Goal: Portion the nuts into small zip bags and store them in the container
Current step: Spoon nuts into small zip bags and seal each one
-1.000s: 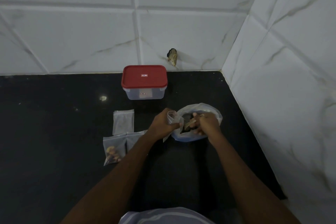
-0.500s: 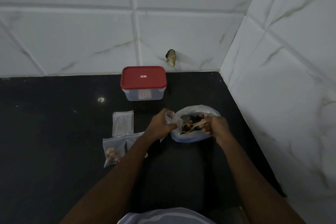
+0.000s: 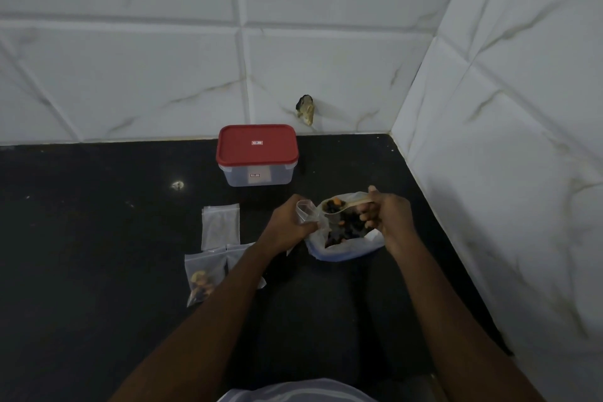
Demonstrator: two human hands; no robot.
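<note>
Head view, L hand (image 3: 287, 225) grip pinches zip bag (image 3: 306, 210), R hand (image 3: 390, 215) grip holds nut-filled spoon (image 3: 339, 204)

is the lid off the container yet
No, the red lid sits flat on top of the container, covering it fully.

The surface (image 3: 81, 254) is closed off by tiled walls (image 3: 130, 75) at the far side and the right. The far middle is blocked by the red-lidded container (image 3: 257, 148). Zip bags (image 3: 220, 227) are laid left of centre. The bag of nuts (image 3: 346, 250) is crowded by the left hand (image 3: 287, 228), gripping a small bag (image 3: 305, 210), and the right hand (image 3: 388, 215), holding a spoon (image 3: 357, 202). Passage is left over the wide left stretch.
</note>
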